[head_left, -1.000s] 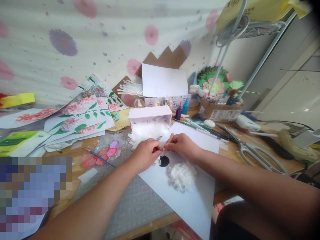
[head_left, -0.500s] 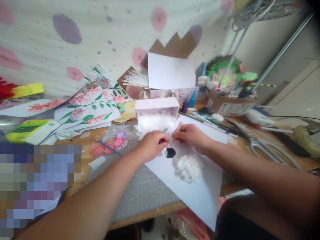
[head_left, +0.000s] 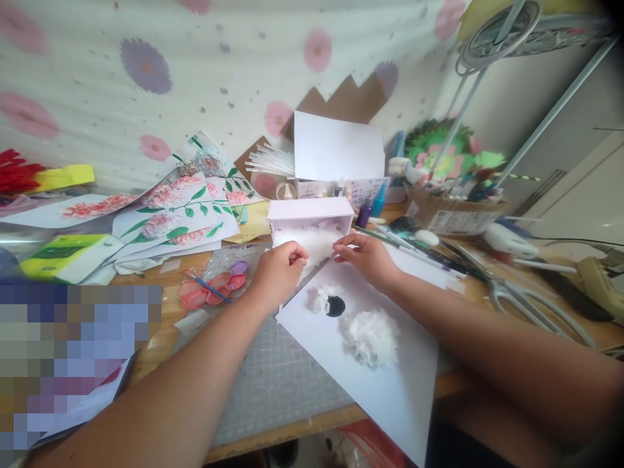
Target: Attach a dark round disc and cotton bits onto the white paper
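Note:
My left hand (head_left: 286,265) hovers at the front left of a white open box (head_left: 311,209) that holds white paper pieces (head_left: 305,242). Its thumb and fingers are pressed together; whatever may be between them is too small to make out. At the box's front right is my right hand (head_left: 366,259), thumb and fingertips drawn together in a loose pinch, contents not visible. Below both hands a white paper sheet (head_left: 390,403) lies at an angle. On it are a black round spot (head_left: 336,306) with small white petals (head_left: 320,299) along its left edge, and a fluffy white paper flower (head_left: 373,338).
A grey cutting mat (head_left: 273,377) lies under the sheet. To the left are pink palette dishes (head_left: 209,291) with a blue brush (head_left: 209,286) and flower paintings (head_left: 180,208). Rightward sit brushes, scissors (head_left: 511,292) and a cardboard box (head_left: 453,211). Paint bottles (head_left: 377,200) stand behind.
Both hands have moved away from the black spot toward the white box and farther apart. The spot and its petals are now uncovered. The view has shifted slightly.

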### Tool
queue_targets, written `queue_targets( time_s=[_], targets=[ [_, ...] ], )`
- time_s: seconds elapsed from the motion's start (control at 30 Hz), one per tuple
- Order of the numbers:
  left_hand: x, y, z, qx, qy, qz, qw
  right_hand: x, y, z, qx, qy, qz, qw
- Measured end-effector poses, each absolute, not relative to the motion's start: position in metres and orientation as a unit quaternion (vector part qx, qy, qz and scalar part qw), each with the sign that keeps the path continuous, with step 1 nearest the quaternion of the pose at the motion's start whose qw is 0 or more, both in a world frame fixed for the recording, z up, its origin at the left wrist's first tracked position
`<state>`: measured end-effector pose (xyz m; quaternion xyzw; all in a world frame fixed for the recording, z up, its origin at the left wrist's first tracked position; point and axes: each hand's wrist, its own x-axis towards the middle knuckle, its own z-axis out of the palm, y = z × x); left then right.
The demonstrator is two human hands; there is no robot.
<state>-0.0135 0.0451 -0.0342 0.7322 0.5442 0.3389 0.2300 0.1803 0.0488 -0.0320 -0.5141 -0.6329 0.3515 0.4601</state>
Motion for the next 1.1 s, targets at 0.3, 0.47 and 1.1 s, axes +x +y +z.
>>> queue_targets(
  time_s=[0.3,0.47,1.1],
  targets=[
    [-0.016,0.044,-0.032,0.744,0.54,0.336,0.206,0.164,0.061,-0.037,-0.549,-0.65,0.312,0.422],
    [-0.015,0.04,-0.029,0.763,0.524,0.341,0.166,0.17,0.045,-0.017,-0.545,-0.651,0.317,0.421],
    [-0.204,-0.167,-0.023,0.707,0.633,0.21,-0.235,0.274,0.031,-0.021,-0.604,-0.587,0.383,0.38]
  ],
)
